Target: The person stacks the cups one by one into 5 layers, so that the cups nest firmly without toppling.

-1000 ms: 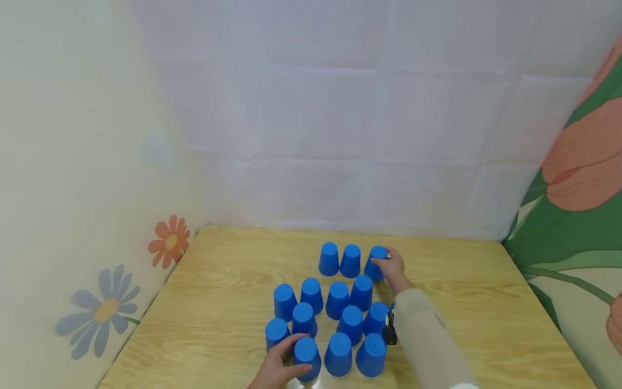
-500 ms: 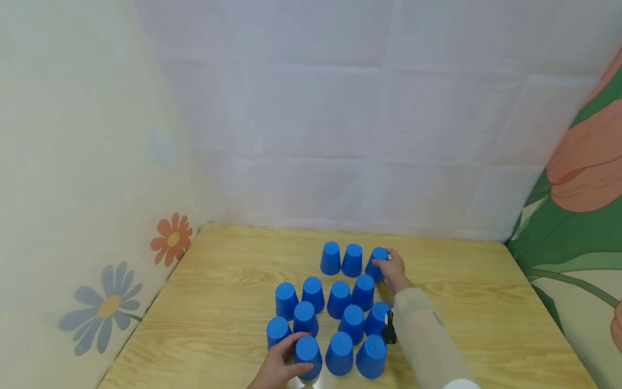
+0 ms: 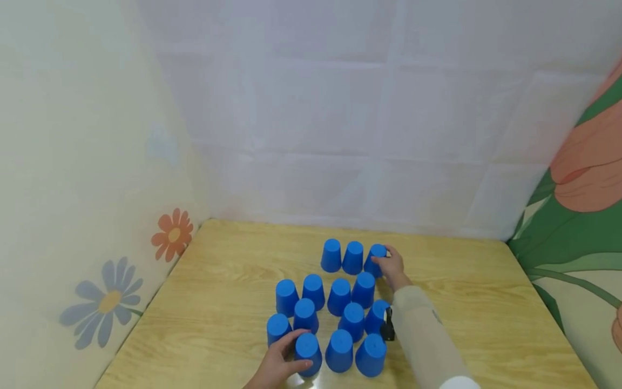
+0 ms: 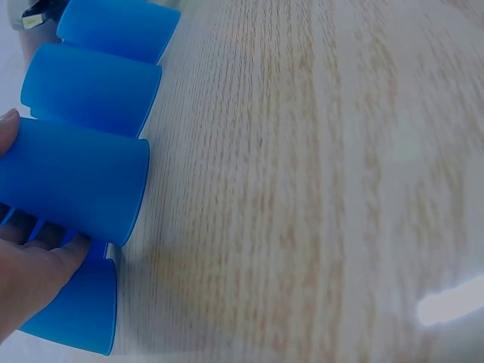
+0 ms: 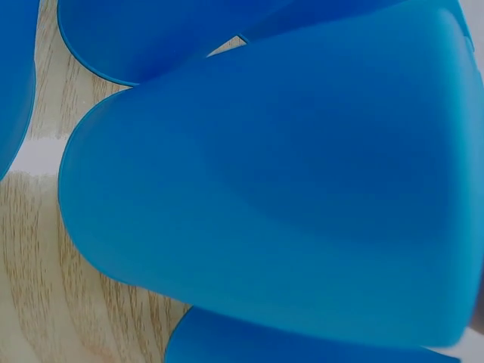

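Note:
Blue plastic cups stand upside down in loose rows on a wood-grain table (image 3: 218,313). At the front left of the group, my left hand (image 3: 278,362) grips a cup (image 3: 308,355), with thumb and fingers on opposite sides. The left wrist view shows the same cup (image 4: 72,181) between thumb and fingers, with other cups on both sides. Across the group, my right hand (image 3: 391,267) pinches the rightmost cup (image 3: 376,260) of the back row, beside two others. A blue cup (image 5: 265,181) fills most of the right wrist view, where the right hand is mostly hidden.
Several more blue cups (image 3: 340,297) stand between the hands. The right sleeve (image 3: 423,329) passes close to the cups on the right, with a small black item (image 3: 387,325) at its edge. A white sheet (image 3: 311,135) hangs behind the table, with flower-printed walls at both sides.
The cup in my right hand has shifted slightly left, closer to its neighbour in the back row. My left hand keeps its grip on the front cup. The head view has tilted slightly.

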A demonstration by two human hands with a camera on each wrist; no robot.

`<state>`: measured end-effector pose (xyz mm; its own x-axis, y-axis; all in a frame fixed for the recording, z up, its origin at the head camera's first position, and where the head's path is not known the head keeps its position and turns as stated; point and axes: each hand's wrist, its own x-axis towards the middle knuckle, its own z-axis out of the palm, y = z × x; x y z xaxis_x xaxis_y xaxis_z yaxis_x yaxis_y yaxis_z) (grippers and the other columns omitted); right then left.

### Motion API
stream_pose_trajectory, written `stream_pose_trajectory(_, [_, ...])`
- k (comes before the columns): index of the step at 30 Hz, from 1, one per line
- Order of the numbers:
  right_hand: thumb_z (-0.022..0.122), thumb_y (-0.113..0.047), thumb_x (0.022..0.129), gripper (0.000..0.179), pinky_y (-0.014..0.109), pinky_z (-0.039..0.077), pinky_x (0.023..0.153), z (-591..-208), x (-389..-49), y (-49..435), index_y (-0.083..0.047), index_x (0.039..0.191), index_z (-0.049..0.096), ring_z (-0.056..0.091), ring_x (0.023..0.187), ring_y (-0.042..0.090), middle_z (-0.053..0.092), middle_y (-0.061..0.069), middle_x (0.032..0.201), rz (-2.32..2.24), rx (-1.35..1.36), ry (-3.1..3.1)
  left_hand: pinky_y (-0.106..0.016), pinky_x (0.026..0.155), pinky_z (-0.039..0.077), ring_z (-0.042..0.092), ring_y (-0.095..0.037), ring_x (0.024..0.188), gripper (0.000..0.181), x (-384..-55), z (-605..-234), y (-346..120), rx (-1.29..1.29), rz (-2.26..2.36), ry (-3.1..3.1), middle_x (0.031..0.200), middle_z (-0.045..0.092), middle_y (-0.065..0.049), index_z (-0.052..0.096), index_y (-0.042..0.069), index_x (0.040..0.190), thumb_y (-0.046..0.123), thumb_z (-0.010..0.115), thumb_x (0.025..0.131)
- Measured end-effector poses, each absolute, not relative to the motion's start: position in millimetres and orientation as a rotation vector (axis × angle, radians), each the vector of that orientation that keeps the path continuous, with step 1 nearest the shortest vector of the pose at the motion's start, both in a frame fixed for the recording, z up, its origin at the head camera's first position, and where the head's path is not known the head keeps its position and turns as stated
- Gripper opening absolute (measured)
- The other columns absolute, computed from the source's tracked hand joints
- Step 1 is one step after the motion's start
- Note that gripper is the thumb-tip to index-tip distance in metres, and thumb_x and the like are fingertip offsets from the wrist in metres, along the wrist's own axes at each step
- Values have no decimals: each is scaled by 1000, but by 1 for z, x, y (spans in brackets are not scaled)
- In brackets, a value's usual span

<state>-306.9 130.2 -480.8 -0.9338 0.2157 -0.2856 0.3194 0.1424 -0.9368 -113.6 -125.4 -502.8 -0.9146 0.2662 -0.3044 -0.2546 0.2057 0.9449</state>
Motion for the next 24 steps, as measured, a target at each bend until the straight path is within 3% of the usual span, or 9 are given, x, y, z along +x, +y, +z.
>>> stream_pose_trajectory(24, [58,-5,81,58,52,27,92,-478,-309,128,-1,131,29,30,116,40,31,26,129,-1959,480,2304,-51,86,35,30,-46,113,61,-114,-504,-124,-66,1752,2074,123,42,-22,43,7,126,19,69,72])
